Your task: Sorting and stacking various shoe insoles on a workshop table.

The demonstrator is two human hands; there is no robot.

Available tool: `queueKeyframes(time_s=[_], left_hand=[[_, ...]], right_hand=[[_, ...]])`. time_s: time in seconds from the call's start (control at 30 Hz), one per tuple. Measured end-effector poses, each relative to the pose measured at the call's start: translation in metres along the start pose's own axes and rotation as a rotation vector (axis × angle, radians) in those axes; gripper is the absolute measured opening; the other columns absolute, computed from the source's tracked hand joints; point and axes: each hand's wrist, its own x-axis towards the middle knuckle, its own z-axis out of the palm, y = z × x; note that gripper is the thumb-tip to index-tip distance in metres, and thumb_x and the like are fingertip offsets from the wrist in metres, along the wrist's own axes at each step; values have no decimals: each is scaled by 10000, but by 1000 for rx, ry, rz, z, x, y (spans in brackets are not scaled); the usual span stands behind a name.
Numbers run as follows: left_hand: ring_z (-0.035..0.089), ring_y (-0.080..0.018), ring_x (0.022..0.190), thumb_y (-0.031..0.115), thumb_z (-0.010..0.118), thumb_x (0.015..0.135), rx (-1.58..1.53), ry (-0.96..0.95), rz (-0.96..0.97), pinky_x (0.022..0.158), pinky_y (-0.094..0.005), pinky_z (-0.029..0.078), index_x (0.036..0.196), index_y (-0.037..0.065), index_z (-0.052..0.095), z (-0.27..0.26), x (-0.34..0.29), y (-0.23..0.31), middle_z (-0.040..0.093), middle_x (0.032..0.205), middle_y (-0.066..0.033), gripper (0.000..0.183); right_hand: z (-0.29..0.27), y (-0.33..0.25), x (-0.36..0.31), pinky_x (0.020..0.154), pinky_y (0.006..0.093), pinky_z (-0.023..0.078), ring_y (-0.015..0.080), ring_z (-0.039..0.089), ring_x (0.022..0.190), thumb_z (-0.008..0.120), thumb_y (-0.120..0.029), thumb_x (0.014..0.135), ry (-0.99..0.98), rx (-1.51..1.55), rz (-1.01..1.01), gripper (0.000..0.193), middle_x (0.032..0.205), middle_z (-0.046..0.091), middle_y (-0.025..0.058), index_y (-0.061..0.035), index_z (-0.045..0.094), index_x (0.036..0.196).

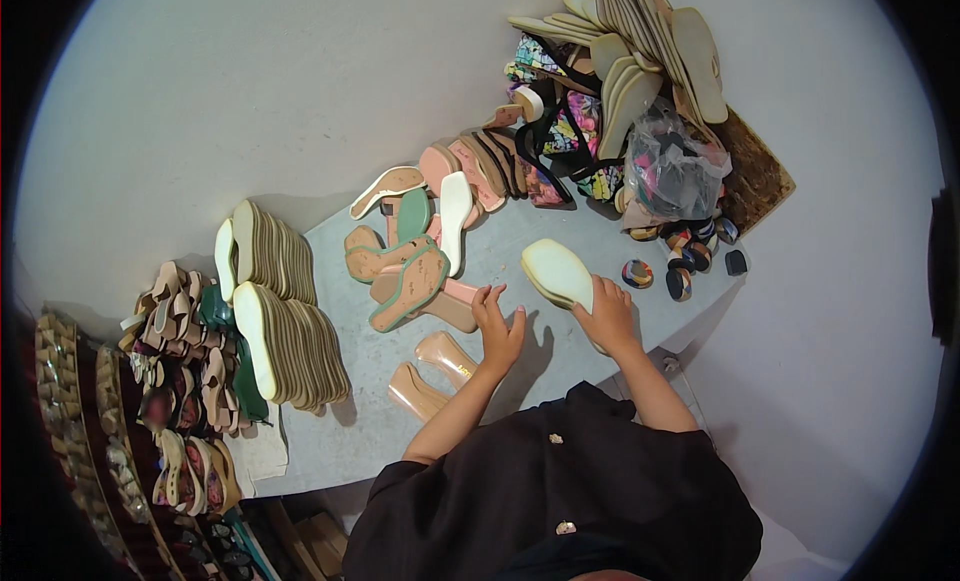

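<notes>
My right hand [608, 316] grips the near end of a small stack of cream shoe soles [553, 268] above the grey table, its thumb along the near side. To the left, my left hand [500, 329] is open and holds nothing, its fingers apart and pointing away from me. Close by that hand lie green-edged tan soles [412, 289] and a pink-topped sole piece [458, 293]. Nearer me, beside my left forearm, rest two glossy tan shoe pieces [445, 358]. A white sole [454, 221] and a green one [413, 216] lie farther back.
Tall stacks of cream soles [290, 346] stand at the table's left. Shoes crowd a rack [185, 381] beyond. At the far right are colourful fabric straps [575, 126], a clear plastic bag [680, 171], more soles [697, 66] and round multicoloured pieces [637, 274]. A wall [250, 81] borders the table.
</notes>
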Motion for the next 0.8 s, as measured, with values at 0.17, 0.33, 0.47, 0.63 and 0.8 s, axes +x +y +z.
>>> queueKeyframes(time_s=[0.17,0.33,0.47,0.63,0.8], left_hand=[[318,-367,1149,122,570,777,-35,15,-13,987,-443,253,1160,11,453,-1,3,-5,317,1222,-219,415],[329,-351,1143,118,571,775,-35,28,-32,985,-435,257,1145,16,467,-3,0,-9,344,1202,-205,398],[339,-346,1135,114,572,772,9,31,-24,979,-430,259,1133,15,475,-7,-4,-6,364,1184,-200,386],[358,-329,1116,91,575,768,26,46,-22,963,-405,294,1114,16,483,-10,-6,-11,378,1165,-186,366],[399,-304,1078,61,577,758,68,70,-30,940,-376,333,1077,13,501,-12,-6,-11,410,1131,-164,331]], right_hand=[[-4,-6,-2,914,451,339,304,480,1075,574,-296,754,-178,-95,42,539,1142,511,166,-4,441,1187],[-5,-11,-1,878,456,389,334,523,1029,605,-288,723,-258,-72,99,634,1116,525,187,-12,364,1240],[-1,-11,0,765,454,467,363,582,915,669,-190,637,-350,-110,172,763,1058,539,209,-39,275,1272],[7,-11,3,712,449,486,370,597,865,660,-109,607,-341,-135,211,761,1004,557,209,-61,270,1259],[13,-7,1,700,449,484,375,600,848,646,-96,611,-302,-156,196,733,966,570,206,-65,275,1242]])
